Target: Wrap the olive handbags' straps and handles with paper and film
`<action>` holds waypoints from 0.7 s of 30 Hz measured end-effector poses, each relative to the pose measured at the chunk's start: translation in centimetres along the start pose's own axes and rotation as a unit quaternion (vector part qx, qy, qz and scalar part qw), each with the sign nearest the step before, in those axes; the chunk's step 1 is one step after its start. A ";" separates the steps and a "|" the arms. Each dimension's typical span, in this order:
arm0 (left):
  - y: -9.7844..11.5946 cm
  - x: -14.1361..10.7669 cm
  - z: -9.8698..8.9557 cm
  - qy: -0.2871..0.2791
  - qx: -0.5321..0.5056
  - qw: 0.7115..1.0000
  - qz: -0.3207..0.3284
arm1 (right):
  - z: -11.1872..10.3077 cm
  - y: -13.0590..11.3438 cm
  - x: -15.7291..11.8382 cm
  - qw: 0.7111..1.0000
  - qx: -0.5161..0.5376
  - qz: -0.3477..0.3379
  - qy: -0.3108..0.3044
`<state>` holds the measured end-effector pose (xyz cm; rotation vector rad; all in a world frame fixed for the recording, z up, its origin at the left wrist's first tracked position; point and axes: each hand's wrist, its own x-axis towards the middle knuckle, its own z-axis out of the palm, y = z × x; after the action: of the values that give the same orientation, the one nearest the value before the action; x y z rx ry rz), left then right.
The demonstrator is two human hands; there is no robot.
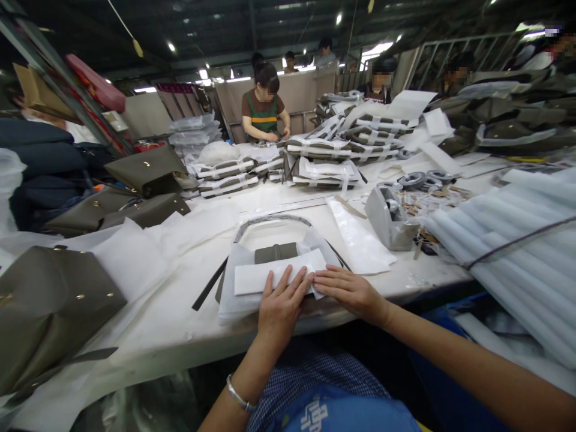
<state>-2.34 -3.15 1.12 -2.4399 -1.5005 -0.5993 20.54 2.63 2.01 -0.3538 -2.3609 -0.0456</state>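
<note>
An olive handbag (275, 252), partly covered by white tissue paper, lies flat on the table in front of me. Its handle (272, 219) arches toward the far side and is wrapped in a thin covering. Across the bag rests a strip of white foam sheet (254, 278). My left hand (284, 300) lies on this strip with its fingers stretched out. Beside it, my right hand (348, 291) is laid flat at the strip's right end, fingers extended and fingertips close to the left hand's. A dark strap (210, 284) sticks out at the bag's left side.
A grey tape dispenser (390, 219) stands to the right, near tape rolls (425, 180) and a stack of white foam sheets (517, 240). Unwrapped olive bags (54, 312) lie at left. Wrapped bags (324, 162) are piled at the back, where a co-worker (265, 111) stands.
</note>
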 end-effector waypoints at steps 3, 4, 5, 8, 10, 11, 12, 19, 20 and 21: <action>0.0 0.1 -0.1 -0.010 -0.001 1.000 -0.001 | -0.7 -0.6 -0.7 1.000 0.012 -0.002 0.007; 0.0 0.1 -0.2 -0.014 -0.002 1.000 -0.002 | -0.9 -1.0 -1.2 1.000 0.003 -0.001 0.005; 0.0 0.2 -0.2 -0.016 -0.003 1.000 -0.004 | -1.2 -1.4 -1.8 1.000 -0.013 0.002 -0.001; 0.1 0.4 -0.3 -0.016 -0.003 1.000 -0.002 | -1.3 -2.6 -3.7 0.996 -0.080 0.024 -0.040; 0.1 0.5 -0.4 -0.017 -0.001 1.000 -0.002 | -0.9 -3.1 -4.6 0.990 -0.114 0.048 -0.064; 0.1 0.5 -0.4 -0.016 0.001 1.000 -0.002 | -0.6 -3.1 -4.8 0.988 -0.122 0.058 -0.072; 0.1 0.5 -0.4 -0.015 0.003 1.000 -0.001 | -0.3 -3.1 -4.8 0.987 -0.124 0.065 -0.076; 0.1 0.5 -0.5 -0.017 0.002 1.000 -0.004 | 0.6 -2.7 -3.0 0.988 -0.055 0.130 -0.065; 0.1 0.5 -0.5 -0.018 0.004 1.000 -0.005 | 0.6 -2.9 -2.9 0.988 -0.054 0.126 -0.067; 0.1 0.5 -0.5 -0.020 0.006 1.000 -0.005 | 0.6 -3.2 -2.9 0.989 -0.056 0.121 -0.070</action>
<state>-2.20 -2.97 1.82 -2.4500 -1.5286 -0.5451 21.28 -1.10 -0.17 -0.7170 -2.4415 -0.0387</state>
